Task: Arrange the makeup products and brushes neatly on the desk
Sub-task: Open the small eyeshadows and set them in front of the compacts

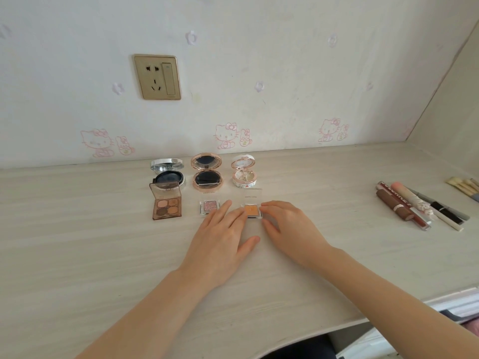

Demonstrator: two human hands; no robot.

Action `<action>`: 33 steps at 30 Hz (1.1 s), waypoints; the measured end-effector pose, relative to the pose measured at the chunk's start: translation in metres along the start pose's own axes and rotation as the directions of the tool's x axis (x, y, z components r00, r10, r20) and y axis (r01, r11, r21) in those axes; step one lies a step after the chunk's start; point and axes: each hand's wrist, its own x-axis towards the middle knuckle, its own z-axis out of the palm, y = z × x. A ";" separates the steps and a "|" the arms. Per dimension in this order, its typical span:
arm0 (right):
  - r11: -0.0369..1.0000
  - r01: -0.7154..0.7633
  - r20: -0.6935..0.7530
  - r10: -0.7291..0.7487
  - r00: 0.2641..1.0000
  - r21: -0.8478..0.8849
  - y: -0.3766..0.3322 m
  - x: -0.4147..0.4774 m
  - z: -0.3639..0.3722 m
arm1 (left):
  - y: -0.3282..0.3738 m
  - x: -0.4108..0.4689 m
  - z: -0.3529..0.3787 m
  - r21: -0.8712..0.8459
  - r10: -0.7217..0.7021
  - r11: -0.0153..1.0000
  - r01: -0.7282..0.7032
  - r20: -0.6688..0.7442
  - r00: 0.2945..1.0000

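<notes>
Both hands lie on the desk (77, 229) with fingers loose and nearly straight, grasping nothing. The left hand (223, 237) rests its fingers against the left side of the orange eyeshadow (252, 211), and the right hand (290, 229) touches its right side with the fingertips.

The orange eyeshadow is a small square pan in a clear plastic case with the lid tipped up behind it. The lid carries a line of tiny print, too small to read. Just left of it sits a pink glitter eyeshadow (209, 207) in the same kind of clear case, with print just as unreadable. Further left is a brown palette (167, 207) — open, with four pans in peach and brown tones.

Behind the orange eyeshadow stand three round compacts, all open. A white flowered compact (243, 174) is straight behind it, and its contents are hard to tell. A rose-gold compact (206, 174) with a dark round pad inside is behind and to the left. A silver compact (168, 174) with a dark cushion is farthest left.

Well to the right of the orange eyeshadow, slim tubes (404, 207) lie side by side — brown, pink and black. One bears white lettering that I cannot make out. Beyond them, pale-bristled brushes (464, 186) lie at the frame edge.
</notes>
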 end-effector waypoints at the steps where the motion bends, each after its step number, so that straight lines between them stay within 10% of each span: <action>1: 1.000 0.000 -0.002 0.000 1.000 -0.003 0.000 0.001 0.000 | 0.000 0.000 0.000 0.001 0.004 1.000 -0.004 -0.002 1.000; 33: 1.000 0.005 0.024 -0.005 1.000 -0.025 0.009 -0.001 -0.006 | 0.005 -0.001 -0.003 -0.016 0.048 0.999 -0.049 -0.085 0.995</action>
